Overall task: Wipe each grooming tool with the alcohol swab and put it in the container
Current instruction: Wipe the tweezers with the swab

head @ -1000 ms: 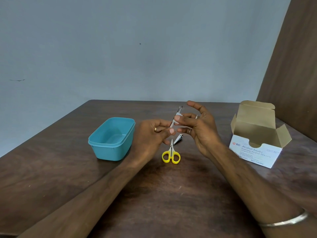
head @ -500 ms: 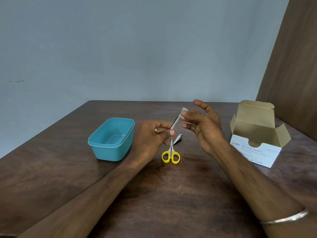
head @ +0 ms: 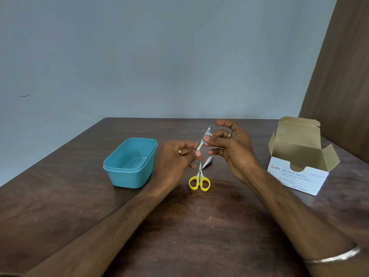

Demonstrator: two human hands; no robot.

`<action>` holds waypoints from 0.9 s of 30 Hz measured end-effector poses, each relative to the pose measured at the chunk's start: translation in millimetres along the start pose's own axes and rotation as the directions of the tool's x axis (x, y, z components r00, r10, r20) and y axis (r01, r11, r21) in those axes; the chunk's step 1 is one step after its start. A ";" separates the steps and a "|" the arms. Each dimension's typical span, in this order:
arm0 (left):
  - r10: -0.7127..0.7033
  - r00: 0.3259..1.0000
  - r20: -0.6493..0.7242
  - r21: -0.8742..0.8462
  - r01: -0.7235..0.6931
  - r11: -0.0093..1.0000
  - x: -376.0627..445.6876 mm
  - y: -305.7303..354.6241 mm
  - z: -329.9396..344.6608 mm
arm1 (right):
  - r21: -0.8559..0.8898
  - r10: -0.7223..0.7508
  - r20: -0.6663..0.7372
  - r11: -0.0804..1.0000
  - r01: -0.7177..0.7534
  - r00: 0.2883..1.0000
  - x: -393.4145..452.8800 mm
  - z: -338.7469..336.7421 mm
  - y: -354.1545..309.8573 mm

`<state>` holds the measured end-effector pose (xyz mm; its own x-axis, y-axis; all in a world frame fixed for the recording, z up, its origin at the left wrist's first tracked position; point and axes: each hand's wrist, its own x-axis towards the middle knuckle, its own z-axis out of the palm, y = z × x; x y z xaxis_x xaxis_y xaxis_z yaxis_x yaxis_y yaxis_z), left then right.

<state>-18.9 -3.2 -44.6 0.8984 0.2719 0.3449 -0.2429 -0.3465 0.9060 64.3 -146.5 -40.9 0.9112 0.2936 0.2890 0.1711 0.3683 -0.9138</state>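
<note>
1. The tabletop (head: 179,226) lies under both your forearms, well below your fingers (head: 194,147).
2. The open swab box (head: 299,170) stands well to the right of your right fingers, out of the work.
3. The teal container (head: 129,162) sits just left of your left hand (head: 175,160) and looks empty. Nothing appears stored yet.
4. Your left hand pinches the lower end of a slim metal tool (head: 203,139), fingers clamped on it, with the tip pointing up and away.
5. Your right hand (head: 231,144) pinches the white swab (head: 207,136) around the tool's upper shaft between thumb and fingers. The other fingers are spread loose.
6. The yellow scissors (head: 199,180) lie directly below your fingers, with the nail clipper (head: 207,162) just beyond the blades.
7. Risks, as I judge them: the left pinch is narrow, so a hard swab stroke could pull the tool free onto the scissors. The swab could also slide off the tip and leave the grip end unwiped.
</note>
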 end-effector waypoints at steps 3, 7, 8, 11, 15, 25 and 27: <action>0.001 1.000 -0.007 0.026 -0.001 1.000 0.8 -0.5 -1.0 | -0.045 -0.011 0.012 0.999 0.011 1.000 -1.0 2.3 2.3; 0.013 1.000 -0.014 0.065 -0.012 0.998 1.7 -1.3 -2.7 | -0.075 -0.013 0.032 0.997 0.015 0.999 -2.3 5.2 3.7; 0.014 1.000 -0.013 0.066 -0.014 0.998 1.6 -1.3 -2.8 | -0.077 -0.015 0.031 0.997 0.017 0.999 -2.3 5.3 3.5; 0.021 1.000 -0.006 0.060 -0.020 0.998 1.9 -0.1 -2.9 | -0.052 -0.016 0.010 0.999 0.017 1.000 -1.6 5.2 2.9; 0.015 1.000 -0.005 0.072 -0.015 0.997 4.4 0.0 -4.1 | 0.003 -0.012 -0.022 1.000 0.012 1.000 -1.2 4.4 1.1; 0.008 1.000 0.025 0.055 -0.010 0.998 4.9 -1.6 -3.3 | 0.094 -0.029 -0.084 0.995 0.037 0.996 0.0 -3.8 -6.2; 0.009 1.000 0.024 0.052 -0.010 0.999 4.4 -1.0 -3.2 | 0.101 -0.026 -0.085 0.994 0.035 0.996 0.1 -4.0 -6.2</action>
<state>-15.9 1.3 -43.2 0.9045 0.2474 0.3473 -0.2328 -0.3959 0.8883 64.9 -152.3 -36.4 0.9349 0.2081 0.2874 0.1636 0.4658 -0.8696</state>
